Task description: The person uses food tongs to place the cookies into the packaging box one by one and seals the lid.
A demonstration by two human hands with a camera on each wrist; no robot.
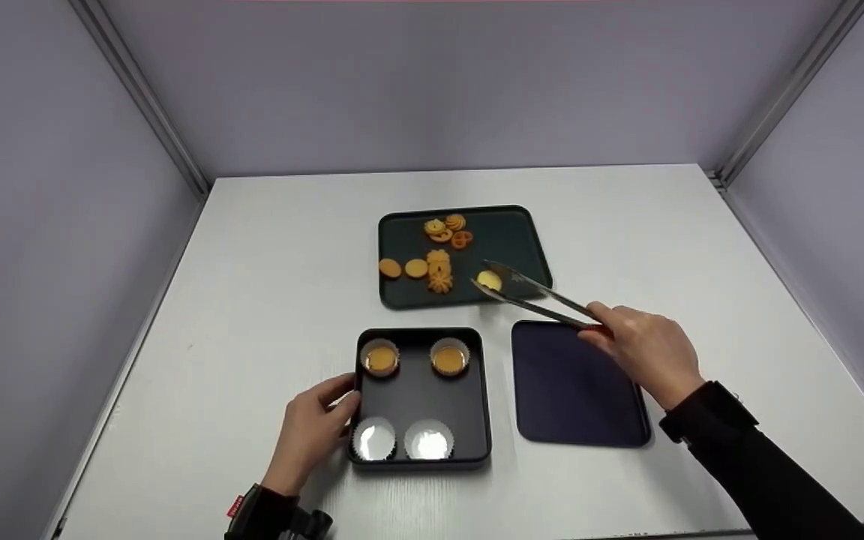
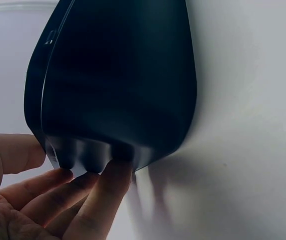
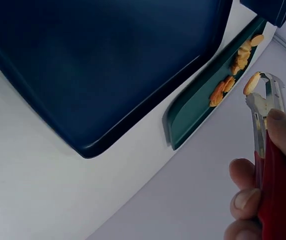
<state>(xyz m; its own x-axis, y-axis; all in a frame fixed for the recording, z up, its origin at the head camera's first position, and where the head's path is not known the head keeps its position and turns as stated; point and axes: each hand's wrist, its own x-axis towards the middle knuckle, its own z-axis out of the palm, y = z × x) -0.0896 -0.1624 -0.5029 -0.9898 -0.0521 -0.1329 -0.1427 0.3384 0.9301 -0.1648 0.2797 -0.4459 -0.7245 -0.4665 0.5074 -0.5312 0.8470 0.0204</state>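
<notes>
My left hand (image 1: 316, 427) grips the left side of a dark square baking pan (image 1: 421, 397); in the left wrist view its thumb is at the rim and its fingers (image 2: 100, 200) lie against the outer wall. Inside the pan stand two paper cups with round cookies (image 1: 382, 358) at the back and two empty white paper cups (image 1: 429, 440) at the front. My right hand (image 1: 646, 349) holds metal tongs (image 1: 544, 304) by their red handles (image 3: 277, 195). Between the tong tips is a round pale cookie (image 1: 489, 280), over the front right part of the green tray (image 1: 507, 232).
Several cookies (image 1: 439, 270) of different shapes lie on the green tray, among them a pretzel-shaped one (image 1: 462, 239). A flat dark blue tray (image 1: 578, 390) lies right of the pan, below the right hand. Grey panels (image 1: 432, 82) enclose the white table (image 1: 267, 240).
</notes>
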